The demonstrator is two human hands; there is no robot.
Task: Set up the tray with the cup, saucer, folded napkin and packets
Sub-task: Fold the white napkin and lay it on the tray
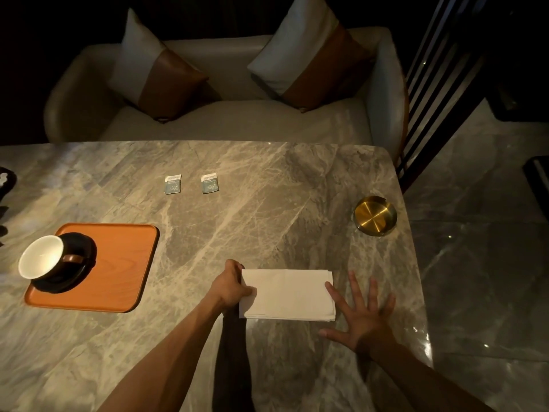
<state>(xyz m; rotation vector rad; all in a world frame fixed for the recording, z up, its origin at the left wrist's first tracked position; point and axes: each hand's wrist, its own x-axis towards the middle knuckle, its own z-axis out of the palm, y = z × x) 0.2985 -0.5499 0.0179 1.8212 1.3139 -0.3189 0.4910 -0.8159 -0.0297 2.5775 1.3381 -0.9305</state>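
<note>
A white folded napkin [286,294] lies flat on the marble table near the front. My left hand [230,285] grips its left edge, thumb on top. My right hand [361,315] is spread flat with fingers apart, one fingertip touching the napkin's right edge. An orange tray [124,266] sits at the left; on it a black saucer [80,275] carries a cup [41,260] with a white inside and dark outside. Two small blue-and-white packets [172,184] [210,183] lie side by side on the table, farther back.
A round brass ashtray [375,215] stands near the table's right edge. A cream sofa with two cushions [160,75] [309,58] is behind the table. A dark object [6,181] pokes in at the left edge. Marble floor lies to the right.
</note>
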